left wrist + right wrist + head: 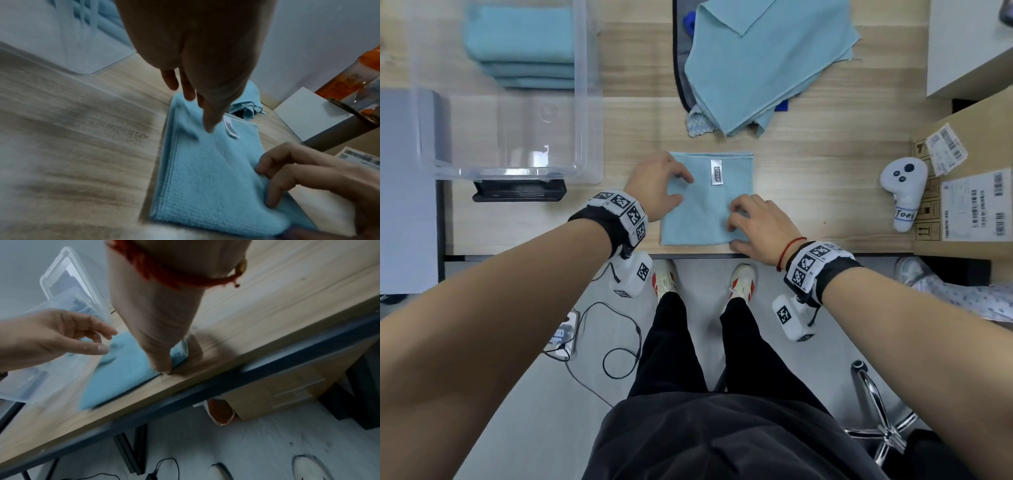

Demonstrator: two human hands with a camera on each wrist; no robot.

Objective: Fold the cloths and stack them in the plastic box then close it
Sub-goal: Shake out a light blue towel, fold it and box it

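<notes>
Beyond the left hand (658, 186) stands the clear plastic box (585, 102), with folded blue cloths (520, 44) stacked at its far end. A loose pile of blue cloths (767, 65) lies beyond both hands; a white controller (902, 192) sits to the right of the right hand (758, 228). The folded cloth (705, 209), a pale blue square with a white label, lies on the counter (808, 164) between the hands. The left hand's fingers are loosely spread over its left edge, gripping nothing; the right hand pinches its near right corner.
</notes>
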